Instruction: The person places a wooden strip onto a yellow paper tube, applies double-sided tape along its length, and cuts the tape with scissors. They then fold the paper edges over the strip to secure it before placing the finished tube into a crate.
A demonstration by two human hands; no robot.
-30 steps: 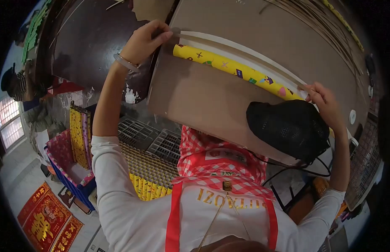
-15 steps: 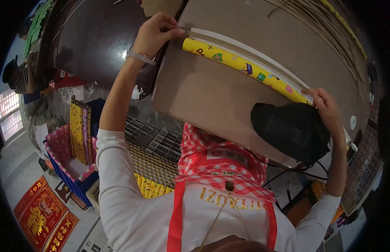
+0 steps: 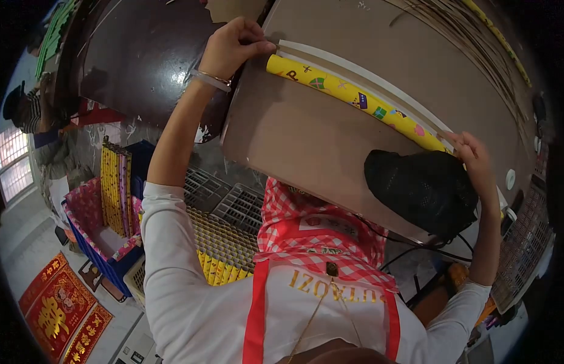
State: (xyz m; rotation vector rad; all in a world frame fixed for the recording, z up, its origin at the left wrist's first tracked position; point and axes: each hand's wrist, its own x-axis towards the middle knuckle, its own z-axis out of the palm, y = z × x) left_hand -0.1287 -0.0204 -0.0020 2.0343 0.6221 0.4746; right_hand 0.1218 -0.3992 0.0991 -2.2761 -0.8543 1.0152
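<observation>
Tube (image 3: 349, 94), yellow with small coloured pictures, is lying aslant on the brown table (image 3: 294, 133), running from the upper middle of the frame down toward the right. Along its upper side a narrow band of white sheet (image 3: 336, 59) is showing. Left hand (image 3: 230, 45), at the upper middle left, is keeping a narrow grip, thumb against fingers, and is pinching one end of a thin strip (image 3: 443, 133) just beyond the tube's upper end. Right hand (image 3: 474, 158), at the right of the frame, is pinching the strip's other end, its grip also narrow and close to the tube's lower end. Black cap (image 3: 421, 191) is resting on the table below that end, just beside the right hand; whether they are touching, I cannot tell. More brown strips (image 3: 476, 48) are lying loosely in the upper right, with a second yellow tube (image 3: 500, 42) beyond them. Blue box (image 3: 100, 242) is standing at the lower left, above a red poster (image 3: 60, 303). Person in a striped top (image 3: 34, 109) is appearing at the far left edge.
</observation>
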